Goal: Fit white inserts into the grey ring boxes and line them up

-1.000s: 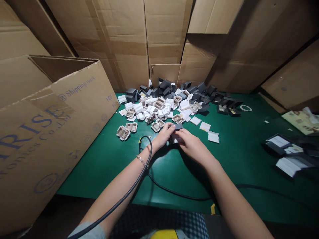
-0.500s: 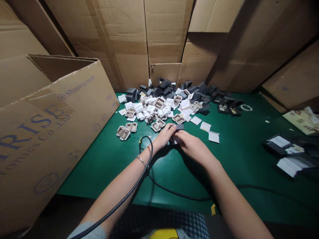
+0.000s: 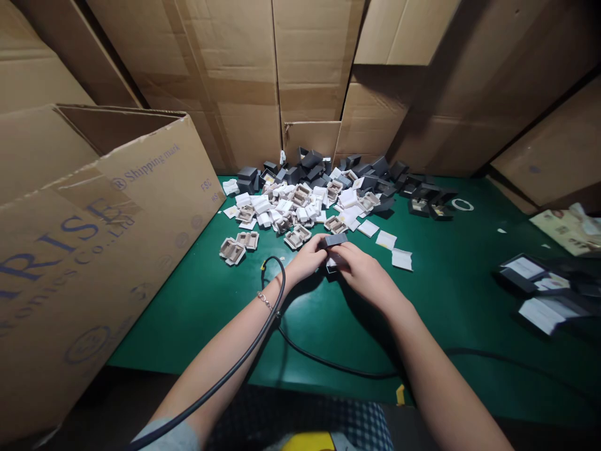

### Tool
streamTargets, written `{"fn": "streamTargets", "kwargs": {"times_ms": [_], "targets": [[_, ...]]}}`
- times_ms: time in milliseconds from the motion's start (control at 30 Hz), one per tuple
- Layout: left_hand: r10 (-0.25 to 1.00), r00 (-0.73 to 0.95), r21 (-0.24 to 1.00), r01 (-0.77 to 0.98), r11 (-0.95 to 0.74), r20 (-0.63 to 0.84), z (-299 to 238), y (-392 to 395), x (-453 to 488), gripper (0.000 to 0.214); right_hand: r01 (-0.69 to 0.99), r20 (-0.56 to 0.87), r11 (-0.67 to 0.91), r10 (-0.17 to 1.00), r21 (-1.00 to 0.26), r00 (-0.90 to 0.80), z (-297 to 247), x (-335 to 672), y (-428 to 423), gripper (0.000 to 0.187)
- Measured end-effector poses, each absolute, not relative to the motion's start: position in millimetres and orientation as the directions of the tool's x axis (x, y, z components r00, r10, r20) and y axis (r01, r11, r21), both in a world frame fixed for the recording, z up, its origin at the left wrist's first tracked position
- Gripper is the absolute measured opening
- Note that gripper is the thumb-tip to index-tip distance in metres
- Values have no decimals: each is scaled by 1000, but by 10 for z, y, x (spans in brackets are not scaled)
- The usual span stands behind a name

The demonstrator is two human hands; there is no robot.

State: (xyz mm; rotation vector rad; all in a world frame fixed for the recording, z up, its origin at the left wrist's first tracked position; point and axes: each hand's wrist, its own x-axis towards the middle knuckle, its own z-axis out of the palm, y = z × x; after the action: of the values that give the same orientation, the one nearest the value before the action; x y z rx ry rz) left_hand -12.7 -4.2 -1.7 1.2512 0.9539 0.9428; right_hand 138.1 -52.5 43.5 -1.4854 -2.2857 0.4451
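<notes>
Stacked cardboard [image 3: 220,75] walls the room behind a green table [image 3: 460,282] strewn with white inserts [image 3: 260,203] and dark boxes [image 3: 248,180]. Before them, the left hand [image 3: 307,258] and right hand [image 3: 364,269] together grasp a small dark box [image 3: 335,239]; its top shows more fully than half a second ago, so handling seems unfinished.

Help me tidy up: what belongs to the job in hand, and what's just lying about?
In use:
small grey rectangular box, in left hand, right hand touching it
likely, piled black cardboard boxes
likely, white folded card inserts

Lying about, seemingly:
thin white ring
long black cable
</notes>
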Motion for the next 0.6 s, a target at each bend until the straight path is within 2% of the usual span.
{"fn": "streamTargets", "kwargs": {"times_ms": [300, 433, 600], "targets": [[962, 274, 1000, -11, -11, 13, -16, -27, -127, 42, 783, 134, 416, 906, -463, -402, 393, 1422, -506, 40], [973, 230, 995, -102, 13, 11, 37, -13, -119, 47, 769, 187, 416, 909, -485, -374, 363, 1382, -472, 47], [978, 196, 962, -244, 123, -76, 170, -8, -163, 60, 737, 256, 431, 902, -520, -347, 392, 1312, -458, 50]]}}
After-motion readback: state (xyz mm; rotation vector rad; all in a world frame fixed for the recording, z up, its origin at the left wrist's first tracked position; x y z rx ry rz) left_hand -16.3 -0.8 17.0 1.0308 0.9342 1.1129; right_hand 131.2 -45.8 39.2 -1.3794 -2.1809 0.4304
